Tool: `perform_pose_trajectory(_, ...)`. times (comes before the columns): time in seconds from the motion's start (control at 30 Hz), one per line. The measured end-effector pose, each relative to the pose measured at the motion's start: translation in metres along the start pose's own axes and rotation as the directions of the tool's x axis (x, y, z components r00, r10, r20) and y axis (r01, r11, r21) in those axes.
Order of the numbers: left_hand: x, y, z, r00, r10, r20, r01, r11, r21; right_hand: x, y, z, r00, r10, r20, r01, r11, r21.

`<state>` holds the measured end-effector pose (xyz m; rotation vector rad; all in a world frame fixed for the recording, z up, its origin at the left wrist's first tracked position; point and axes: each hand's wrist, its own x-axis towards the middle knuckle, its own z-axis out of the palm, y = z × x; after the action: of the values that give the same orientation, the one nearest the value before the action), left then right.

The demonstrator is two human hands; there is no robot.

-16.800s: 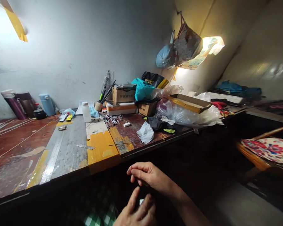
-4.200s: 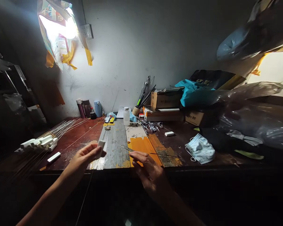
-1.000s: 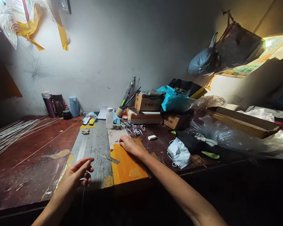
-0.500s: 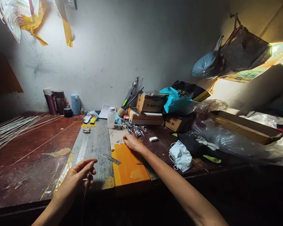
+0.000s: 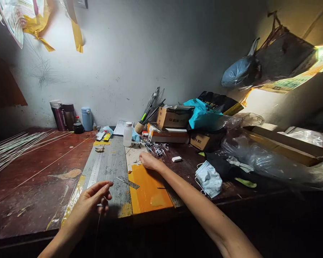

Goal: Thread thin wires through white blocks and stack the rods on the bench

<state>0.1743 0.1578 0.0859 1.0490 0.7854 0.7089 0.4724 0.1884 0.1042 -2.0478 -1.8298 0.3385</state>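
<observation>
At the worktop's (image 5: pixel 37 186) near edge, the left hand (image 5: pixel 93 199) pinches a thin dark rod (image 5: pixel 99 224) between thumb and forefinger; the rod hangs down below the edge. Nothing looks fitted onto it yet, as far as can be seen. Farther in, the right hand (image 5: pixel 148 161), arm outstretched, rests fingers-down beside small dark pins (image 5: pixel 157 148); whether it grips anything cannot be told.

A bottle (image 5: pixel 127 133) is placed mid-frame on the counter (image 5: pixel 34 179); boxes (image 5: pixel 174 123) are stacked to its right, flasks (image 5: pixel 70 116) are set at left.
</observation>
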Motion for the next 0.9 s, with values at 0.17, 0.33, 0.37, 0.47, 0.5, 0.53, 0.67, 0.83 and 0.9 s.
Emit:
perform_pose_trajectory(0.17, 0.005, 0.0, 0.002, 0.998, 0.014, 0.06, -0.019, 0.997, 0.07, -0.014, -0.025, 0.001, 0.998, 0.024, -0.057, 0.011, 0.838, 0.545)
perform_pose_trajectory(0.33, 0.009, 0.002, 0.005, 0.992, 0.005, 0.127, -0.03, 0.98, 0.198, -0.038, -0.06, 0.005, 0.999, -0.025, 0.044, -0.027, 0.468, 0.883)
perform_pose_trajectory(0.37, 0.009, 0.002, 0.006, 0.991, 0.008, 0.131, -0.036, 0.977, 0.211, -0.043, -0.064, 0.005, 0.997, -0.033, 0.064, -0.046, 0.4, 0.915)
perform_pose_trajectory(0.47, 0.008, 0.001, 0.007, 0.991, 0.013, 0.137, -0.045, 0.971, 0.234, -0.053, -0.072, 0.003, 0.992, -0.052, 0.119, -0.103, 0.239, 0.966)
perform_pose_trajectory(0.5, 0.008, 0.0, 0.008, 0.99, 0.014, 0.138, -0.047, 0.97, 0.24, -0.056, -0.074, 0.003, 0.989, -0.058, 0.135, -0.121, 0.2, 0.972)
perform_pose_trajectory(0.53, 0.008, -0.001, 0.008, 0.99, 0.016, 0.139, -0.05, 0.968, 0.246, -0.058, -0.075, 0.002, 0.987, -0.065, 0.149, -0.136, 0.167, 0.976)
perform_pose_trajectory(0.67, 0.01, -0.004, 0.006, 0.99, 0.029, 0.135, -0.065, 0.962, 0.265, -0.063, -0.079, 0.002, 0.982, -0.085, 0.171, -0.164, 0.086, 0.983)
perform_pose_trajectory(0.83, 0.009, -0.005, 0.007, 0.99, 0.033, 0.136, -0.07, 0.958, 0.277, -0.068, -0.084, -0.001, 0.981, -0.073, 0.179, -0.175, 0.058, 0.983)
perform_pose_trajectory(0.9, 0.009, -0.005, 0.008, 0.991, 0.03, 0.133, -0.066, 0.959, 0.276, -0.07, -0.085, -0.003, 0.981, -0.065, 0.182, -0.178, 0.058, 0.982)
